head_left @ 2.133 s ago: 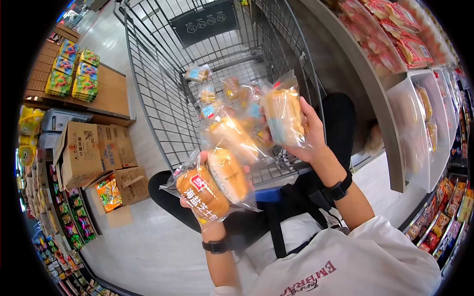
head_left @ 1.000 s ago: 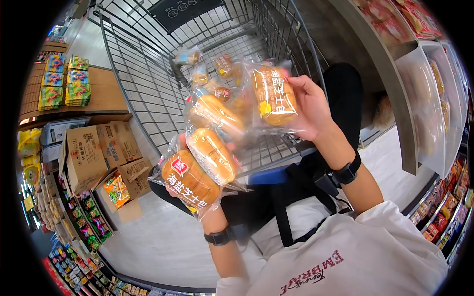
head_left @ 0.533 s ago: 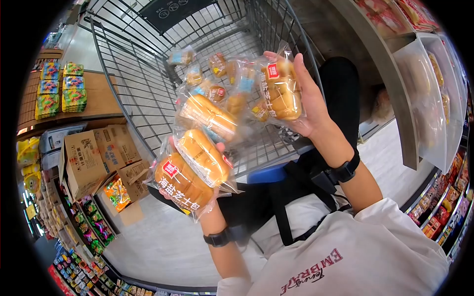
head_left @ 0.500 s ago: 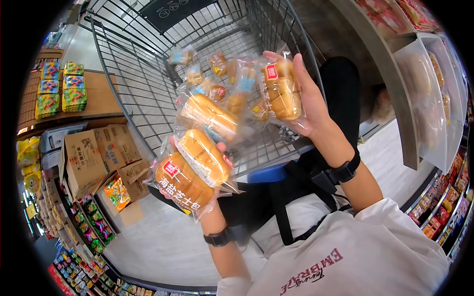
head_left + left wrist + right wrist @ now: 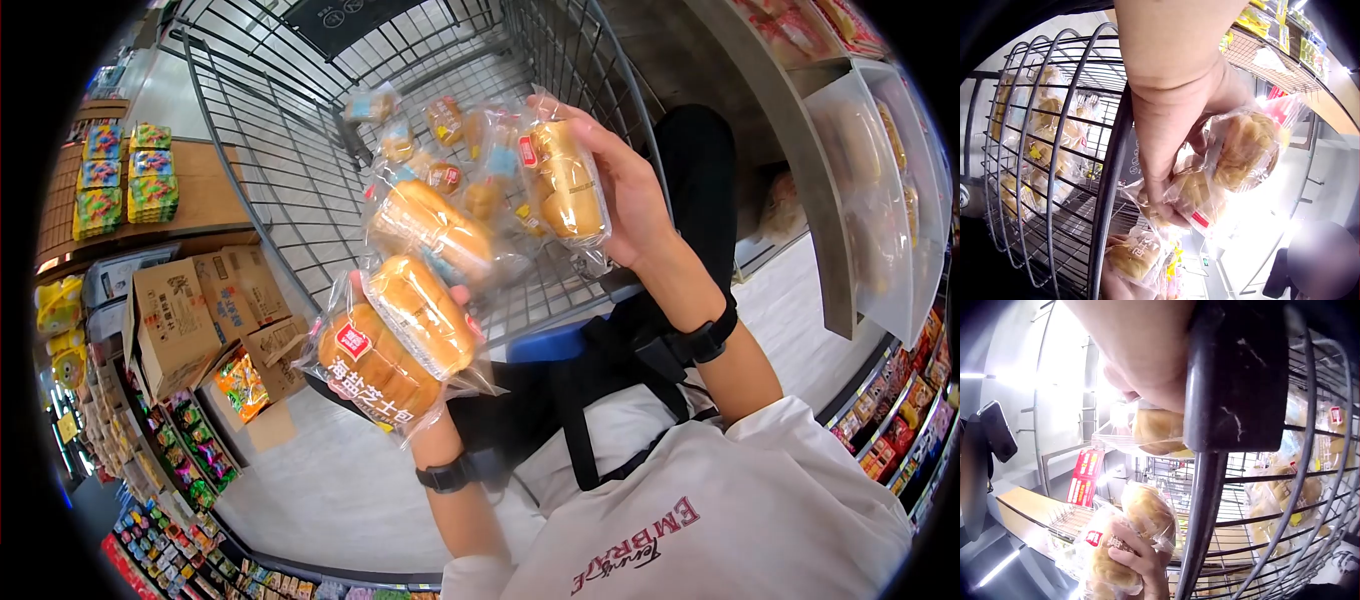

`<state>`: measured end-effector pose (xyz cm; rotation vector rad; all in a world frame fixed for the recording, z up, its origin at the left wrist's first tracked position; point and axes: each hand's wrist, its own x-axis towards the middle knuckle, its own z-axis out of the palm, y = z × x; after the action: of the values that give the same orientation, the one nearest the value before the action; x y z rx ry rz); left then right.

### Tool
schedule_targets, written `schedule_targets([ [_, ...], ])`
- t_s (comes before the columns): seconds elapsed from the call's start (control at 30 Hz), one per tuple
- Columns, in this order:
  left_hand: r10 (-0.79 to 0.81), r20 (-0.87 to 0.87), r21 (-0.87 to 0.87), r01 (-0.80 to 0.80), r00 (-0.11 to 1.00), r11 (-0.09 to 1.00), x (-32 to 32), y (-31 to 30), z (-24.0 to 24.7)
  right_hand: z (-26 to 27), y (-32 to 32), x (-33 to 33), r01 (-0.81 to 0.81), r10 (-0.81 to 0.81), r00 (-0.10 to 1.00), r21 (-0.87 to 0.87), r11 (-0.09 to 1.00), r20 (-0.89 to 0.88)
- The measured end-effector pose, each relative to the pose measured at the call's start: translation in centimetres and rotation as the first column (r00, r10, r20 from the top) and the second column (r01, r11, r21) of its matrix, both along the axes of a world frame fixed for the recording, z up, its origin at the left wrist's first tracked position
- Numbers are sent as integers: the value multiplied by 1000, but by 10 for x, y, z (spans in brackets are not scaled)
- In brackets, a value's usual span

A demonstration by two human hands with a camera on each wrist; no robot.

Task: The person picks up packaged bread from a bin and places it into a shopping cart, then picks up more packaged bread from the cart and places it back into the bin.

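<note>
In the head view my left hand [image 5: 1175,119], mostly hidden by packs, grips bagged bread rolls side by side. One roll pack [image 5: 375,365] shows a red logo and white lettering; the other roll pack [image 5: 422,312] lies on its side against it. Just beyond them a third roll pack [image 5: 435,228] overlaps the cart basket in this view. My right hand [image 5: 628,195] holds a single bagged bread roll [image 5: 566,190] over the cart, its side and red logo toward me. Several more bagged rolls [image 5: 443,120] lie inside the wire shopping cart [image 5: 290,170].
A grey shelf edge [image 5: 790,130] with clear plastic bins [image 5: 870,200] runs along the right. Opened cardboard boxes [image 5: 175,320] stand on the floor at left, below a display of snack packets [image 5: 150,185]. My crossed legs are close to the cart's near end.
The roll in my right hand has turned from its printed front to its side, and that hand's fingers have shifted around it. My left hand keeps its packs, having moved slightly left.
</note>
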<state>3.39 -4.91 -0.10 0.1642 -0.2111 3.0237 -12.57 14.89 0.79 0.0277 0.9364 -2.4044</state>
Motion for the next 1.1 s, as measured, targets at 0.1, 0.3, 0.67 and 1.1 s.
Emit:
schedule_targets([
  [0.1,-6,16,6,6,1000,1000,3,-2,-7,-4,1,1,76,-76,996,16,997,-38],
  [0.3,157,138,-188,-130,978,973,13,1,-5,-10,-2,4,517,-291,804,369,772,-518],
  [0.67,185,58,-509,-130,981,851,6,13,13,-5,-8,21,-203,413,807,459,865,-422],
  [1.1,280,29,-441,-239,959,865,1,2,-1,-9,15,0,-422,467,884,-476,771,-27],
])
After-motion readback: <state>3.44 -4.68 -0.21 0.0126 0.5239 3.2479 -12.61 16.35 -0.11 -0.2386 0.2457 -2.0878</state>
